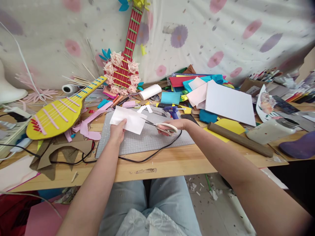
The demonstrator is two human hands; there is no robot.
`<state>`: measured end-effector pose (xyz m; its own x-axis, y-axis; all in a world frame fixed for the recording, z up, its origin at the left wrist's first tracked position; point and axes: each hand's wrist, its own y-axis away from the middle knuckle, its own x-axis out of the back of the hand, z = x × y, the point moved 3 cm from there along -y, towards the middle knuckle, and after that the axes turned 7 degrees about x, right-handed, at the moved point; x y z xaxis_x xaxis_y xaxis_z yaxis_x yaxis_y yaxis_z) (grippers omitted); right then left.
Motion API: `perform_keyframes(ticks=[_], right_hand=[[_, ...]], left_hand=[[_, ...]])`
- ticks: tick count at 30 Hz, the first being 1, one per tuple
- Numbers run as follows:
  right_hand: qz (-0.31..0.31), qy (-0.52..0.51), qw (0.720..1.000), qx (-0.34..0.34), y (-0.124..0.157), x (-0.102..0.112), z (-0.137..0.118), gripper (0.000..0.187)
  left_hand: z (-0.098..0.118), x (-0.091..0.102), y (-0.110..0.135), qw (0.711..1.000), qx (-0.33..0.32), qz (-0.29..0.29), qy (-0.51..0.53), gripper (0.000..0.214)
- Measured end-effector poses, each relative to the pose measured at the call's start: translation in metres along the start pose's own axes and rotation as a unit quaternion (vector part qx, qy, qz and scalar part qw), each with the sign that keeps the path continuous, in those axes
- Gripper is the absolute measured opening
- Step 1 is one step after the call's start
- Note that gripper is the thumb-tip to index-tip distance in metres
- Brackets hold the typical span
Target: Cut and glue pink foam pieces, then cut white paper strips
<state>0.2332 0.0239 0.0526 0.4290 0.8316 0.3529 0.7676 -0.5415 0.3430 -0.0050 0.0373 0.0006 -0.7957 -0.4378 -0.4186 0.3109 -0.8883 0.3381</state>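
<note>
My left hand point(118, 130) pinches the lower edge of a small white sheet of paper point(130, 120), thumb on top. In my right hand point(173, 126) is a pair of scissors with pale handles point(169, 128). Their blades point left and meet the sheet's right edge; how far they are spread is hard to make out. Both hands are above a grey cutting mat point(137, 147). Just behind the scissors lies a blue glue gun point(173, 111), and a black cord runs across the mat's front edge.
A yellow paper-covered lute point(55, 116) lies at left; a red one with paper flowers point(123, 73) leans at the back. Coloured sheets point(194, 87), a white board point(228, 101), a brown roll point(241, 139) and a white jar point(272, 131) crowd the right. A cardboard arch point(64, 150) sits front left.
</note>
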Motion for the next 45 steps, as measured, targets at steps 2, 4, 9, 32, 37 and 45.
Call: perform_keyframes(ticks=[2, 4, 9, 32, 37, 45], right_hand=[[-0.023, -0.01, 1.0, 0.007, -0.001, -0.004, -0.001, 0.059], [-0.042, -0.017, 0.999, 0.014, -0.003, -0.007, 0.001, 0.06], [-0.087, -0.021, 0.996, 0.011, -0.011, -0.011, 0.007, 0.06], [-0.103, 0.02, 0.994, -0.009, -0.023, -0.014, -0.002, 0.063], [-0.102, 0.022, 0.995, 0.001, -0.024, -0.012, 0.0, 0.06], [-0.106, 0.019, 0.994, 0.01, -0.025, -0.012, 0.0, 0.057]], left_hand=[[0.0, 0.0, 0.0, 1.0, 0.007, -0.005, 0.01, 0.032], [0.001, -0.001, 0.0, 1.0, 0.011, -0.004, 0.022, 0.031], [0.001, -0.003, 0.004, 0.999, 0.014, 0.009, 0.047, 0.029], [0.0, -0.003, 0.005, 0.997, 0.021, 0.03, 0.071, 0.027], [-0.001, -0.003, 0.005, 0.997, 0.02, 0.034, 0.067, 0.027], [0.0, -0.003, 0.006, 0.997, 0.02, 0.033, 0.065, 0.028]])
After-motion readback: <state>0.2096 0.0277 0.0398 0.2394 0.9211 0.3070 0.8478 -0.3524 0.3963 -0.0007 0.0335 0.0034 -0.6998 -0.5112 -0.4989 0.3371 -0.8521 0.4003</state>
